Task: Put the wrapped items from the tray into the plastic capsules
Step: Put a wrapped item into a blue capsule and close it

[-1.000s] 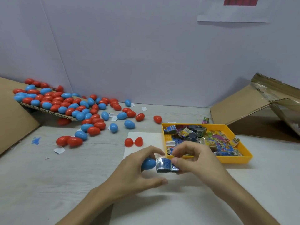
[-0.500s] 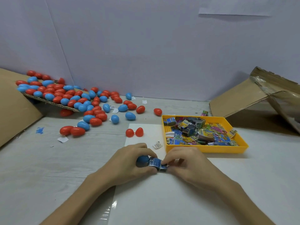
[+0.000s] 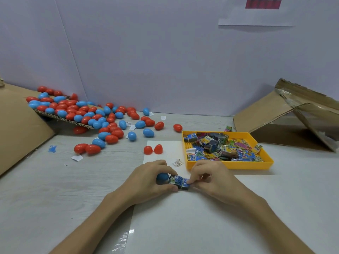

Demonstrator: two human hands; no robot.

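Wrapped item (image 3: pixel 179 182): 1 pc, blue/silver printed wrapper, held between both hands at centre of view, low over white sheet (image 3: pixel 183 226), near front wall of yellow tray (image 3: pixel 229 165). Its left end touches blue capsule (image 3: pixel 162 177); whether any part sits inside the capsule, cannot tell.

Left hand (image 3: pixel 146 182): fingers curled round blue capsule, thumb underneath w/ tip against the wrapped item.

Right hand (image 3: pixel 214 178): thumb + fingertips pinch right end of wrapped item; other fingers curled.

Yellow tray: right of centre, beyond right hand, on table (image 3: pixel 55 189). Holds assorted packets (image 3: pixel 220 147), approx. half full, wrappers blue, yellow, pink, grey; count not readable.

Open red capsule (image 3: pixel 153 149): two halves side by side, touching, on far part of white sheet, left of tray, beyond left hand.

Capsule pile (image 3: pixel 77 110): red + blue, closed, many pcs, far left; part lies on a cardboard flap (image 3: pixel 64 119), rest spilled over table toward centre. One red straggler (image 3: pixel 177 127) just behind tray's far-left corner.

Misc.: small printed label (image 3: pixel 178 163) on sheet betw. hands and tray; paper scraps (image 3: pixel 77 158) among capsules; blue mark (image 3: pixel 52 149) on table, left. Cardboard panel (image 3: pixel 20 125) at left edge; opened cardboard box (image 3: pixel 286 114) w/ tape, far right behind tray. Paper notice (image 3: pixel 256 17) on back wall, top right, text blurred.
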